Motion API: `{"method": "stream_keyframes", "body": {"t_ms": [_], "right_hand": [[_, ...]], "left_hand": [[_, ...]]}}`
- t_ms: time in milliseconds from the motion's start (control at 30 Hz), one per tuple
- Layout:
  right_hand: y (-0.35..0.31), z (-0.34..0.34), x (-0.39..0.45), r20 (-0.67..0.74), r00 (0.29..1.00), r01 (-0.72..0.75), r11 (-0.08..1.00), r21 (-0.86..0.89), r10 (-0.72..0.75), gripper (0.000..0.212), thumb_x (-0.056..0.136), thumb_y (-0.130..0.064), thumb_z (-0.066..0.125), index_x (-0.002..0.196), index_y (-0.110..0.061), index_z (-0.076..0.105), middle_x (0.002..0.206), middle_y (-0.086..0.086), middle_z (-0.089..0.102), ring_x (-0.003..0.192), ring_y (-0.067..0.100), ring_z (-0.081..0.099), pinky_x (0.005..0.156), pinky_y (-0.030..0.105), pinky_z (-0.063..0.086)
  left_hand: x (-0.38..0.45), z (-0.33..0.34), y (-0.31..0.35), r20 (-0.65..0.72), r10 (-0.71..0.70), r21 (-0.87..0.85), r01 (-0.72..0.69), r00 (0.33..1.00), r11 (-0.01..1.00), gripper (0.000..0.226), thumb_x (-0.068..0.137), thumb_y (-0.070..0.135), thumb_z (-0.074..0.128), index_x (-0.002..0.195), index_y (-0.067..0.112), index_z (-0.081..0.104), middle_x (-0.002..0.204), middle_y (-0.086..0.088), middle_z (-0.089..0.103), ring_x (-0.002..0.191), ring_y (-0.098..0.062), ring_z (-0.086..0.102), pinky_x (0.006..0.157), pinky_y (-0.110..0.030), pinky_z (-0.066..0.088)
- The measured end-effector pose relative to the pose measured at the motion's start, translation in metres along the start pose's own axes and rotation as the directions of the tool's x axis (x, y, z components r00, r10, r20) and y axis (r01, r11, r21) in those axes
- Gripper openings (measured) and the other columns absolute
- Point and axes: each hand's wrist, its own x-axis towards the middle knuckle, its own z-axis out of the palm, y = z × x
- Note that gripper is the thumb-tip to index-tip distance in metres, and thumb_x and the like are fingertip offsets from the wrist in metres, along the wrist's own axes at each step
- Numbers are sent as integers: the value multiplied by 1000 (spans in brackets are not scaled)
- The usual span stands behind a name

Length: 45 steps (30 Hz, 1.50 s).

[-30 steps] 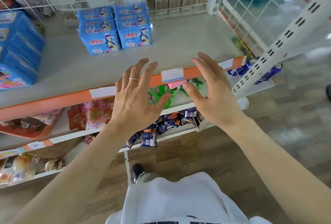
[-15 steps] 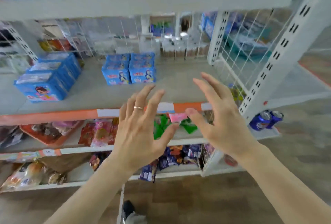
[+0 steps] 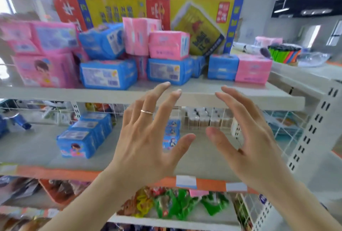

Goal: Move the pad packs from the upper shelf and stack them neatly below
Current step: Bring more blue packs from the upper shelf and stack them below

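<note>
Your left hand (image 3: 146,143) and right hand (image 3: 248,138) are both raised at the centre of the frame, fingers spread and slightly bent, holding nothing; a thin ring (image 3: 146,111) sits on a left finger. Your fingertips lie over the front edge of the upper shelf (image 3: 240,97), though whether they touch it cannot be told.

The pad packs (image 3: 166,60) fill the upper half of the frame on that shelf, a loose jumble of pink and blue packs, some leaning on one another. A blue pack (image 3: 109,74) and another blue pack (image 3: 169,70) sit nearest the edge, just above your left fingers. Tall red and yellow boxes (image 3: 199,20) stand behind the packs.

On the lower shelf (image 3: 37,149), at mid-left, a row of blue packs (image 3: 85,134) is lined up; a second blue stack (image 3: 171,133) shows between your left fingers and thumb. A wire grid (image 3: 203,114) backs this shelf. Green snack bags (image 3: 177,205) lie at the bottom of the frame.
</note>
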Motion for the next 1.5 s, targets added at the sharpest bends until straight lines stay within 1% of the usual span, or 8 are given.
{"method": "stream_keyframes", "body": {"t_ms": [600, 800, 967, 1100, 1167, 1233, 1333, 1500], "right_hand": [[-36, 133, 96, 59, 998, 29, 1000, 7, -29, 65, 90, -53, 50, 147, -22, 44, 147, -8, 46, 133, 2, 39, 108, 2, 18], [-56, 177, 147, 35, 993, -111, 993, -37, 112, 66, 92, -48, 56, 149, -18, 42, 141, 2, 56, 131, 24, 49, 104, 32, 35], [-67, 206, 177, 122, 945, -285, 946, -152, 305, 76, 90, -57, 54, 152, -19, 34, 122, 8, 68, 119, 32, 57, 97, 42, 45], [-68, 219, 185, 218, 909, -324, 932, -165, 354, 51, 89, -63, 50, 120, -22, 54, 85, -3, 69, 89, 25, 63, 73, 37, 50], [-66, 224, 189, 236, 909, -315, 937, -153, 344, 45, 90, -62, 49, 112, -23, 55, 80, -3, 68, 83, 22, 64, 72, 38, 52], [-63, 227, 191, 204, 922, -308, 942, -130, 330, 40, 92, -57, 50, 107, -20, 57, 76, 0, 66, 78, 24, 63, 71, 40, 52], [-66, 223, 192, 21, 959, -281, 955, -94, 284, 33, 95, -49, 50, 97, -17, 60, 67, 1, 61, 71, 27, 61, 64, 39, 47], [-76, 191, 194, -193, 963, -204, 977, -59, 189, 41, 97, -53, 46, 93, -17, 65, 71, -9, 66, 66, 12, 64, 60, 34, 51]], "left_hand": [[3, -13, -163, -67, -200, 49, 203, 978, 978, 72, 90, 65, 42, 149, 24, 33, 155, 2, 31, 137, -22, 36, 110, -46, 34], [27, -33, -228, -111, -350, 97, 361, 930, 928, 73, 88, 64, 41, 148, 23, 33, 148, 0, 42, 132, -22, 39, 108, -41, 33], [53, -39, -262, 87, -500, 39, 498, 862, 866, 59, 89, 58, 54, 135, 22, 46, 125, -3, 64, 114, -27, 54, 88, -33, 40], [64, -31, -275, 118, -538, 120, 526, 835, 842, 59, 85, 62, 57, 129, 23, 50, 106, -3, 69, 103, -31, 59, 85, -39, 50], [69, -25, -279, 131, -529, 57, 526, 839, 849, 51, 82, 62, 59, 116, 23, 58, 99, 0, 69, 98, -28, 61, 85, -42, 52], [72, -22, -279, 85, -497, -21, 501, 863, 865, 44, 82, 56, 65, 105, 19, 65, 92, 0, 71, 93, -27, 62, 84, -43, 52], [75, -27, -270, -68, -412, -118, 402, 909, 908, 33, 84, 51, 69, 90, 19, 73, 70, 6, 71, 67, -16, 65, 62, -31, 52], [75, -50, -245, -214, -300, -111, 282, 930, 953, 52, 86, 62, 54, 76, 14, 74, 48, -2, 60, 45, -23, 55, 47, -39, 44]]}}
